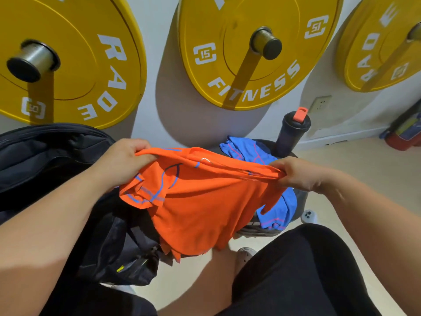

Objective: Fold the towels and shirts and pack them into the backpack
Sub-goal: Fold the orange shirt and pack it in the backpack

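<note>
An orange shirt (200,201) with blue trim hangs in the air in front of me. My left hand (123,160) grips its upper left edge and my right hand (298,174) grips its upper right edge, so the top edge is stretched between them. A black backpack (45,160) lies at the left, partly under my left arm and behind the shirt's left side. Behind the orange shirt a blue shirt (248,149) with pink stitching lies crumpled on a dark round seat (303,199); part of it is hidden by the orange cloth.
A dark shaker bottle (293,131) with an orange lid stands on the seat by the wall. Yellow weight plates (248,71) hang on wall pegs above. A red fire extinguisher (403,131) lies at the far right. My legs in black shorts (296,274) fill the bottom of the view.
</note>
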